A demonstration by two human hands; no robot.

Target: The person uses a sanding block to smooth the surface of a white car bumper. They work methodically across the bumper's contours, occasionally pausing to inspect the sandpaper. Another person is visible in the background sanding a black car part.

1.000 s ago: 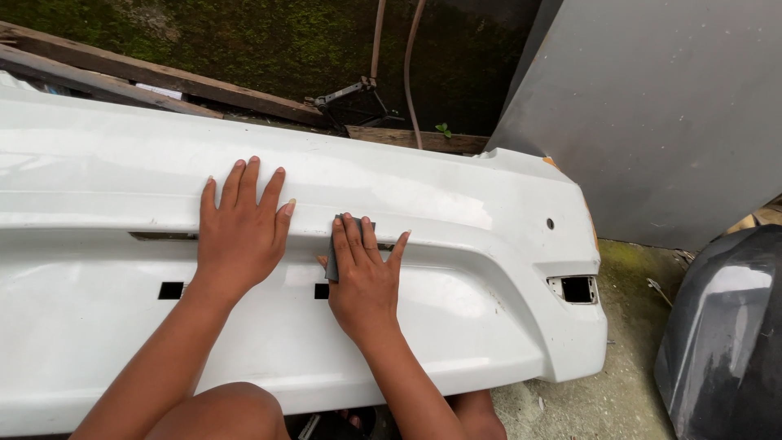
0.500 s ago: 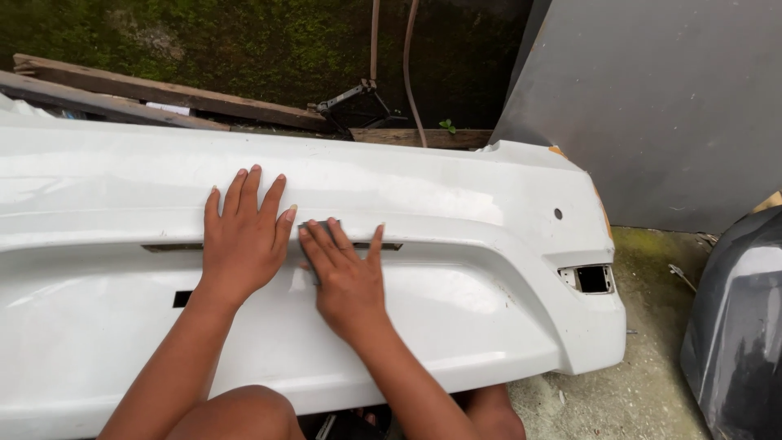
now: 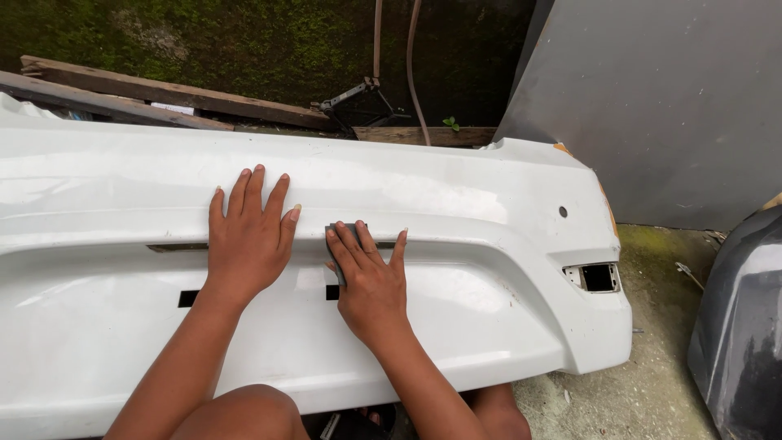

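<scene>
Under the right hand [image 3: 371,281] sits a small dark grey sanding pad [image 3: 340,235], pinned flat against the white car bumper [image 3: 456,204] by straight fingers, only its top edge and left side peeking out past the fingertips. Just beside it to the left, the left hand [image 3: 248,240] lies spread wide and empty, palm down on the same panel, fingers fanned upward, bracing the bumper. Both hands rest along the crease that runs across the middle of the bumper, the pad right on that crease line.

How far along? Hard to call from the surface: the white paint around the hands looks dull and smudged in patches, glossier further left, but no clear sanded zone shows. Judging by that, most of the long panel is not yet worked over, and only the strip near the hands is in play.

Out past the right hand, a square cut-out [image 3: 599,277] and a small round hole [image 3: 563,212] mark the bumper's end. Beyond that stands a grey sheet panel [image 3: 668,106], and low at the far right a dark curved body part [image 3: 741,326]. Above the hands, past the bumper's top edge, lie weathered wooden planks [image 3: 155,94], a black scissor jack [image 3: 358,106] and a mossy wall [image 3: 244,41]. Below the hands, the person's bare knee [image 3: 244,411] shows.
</scene>
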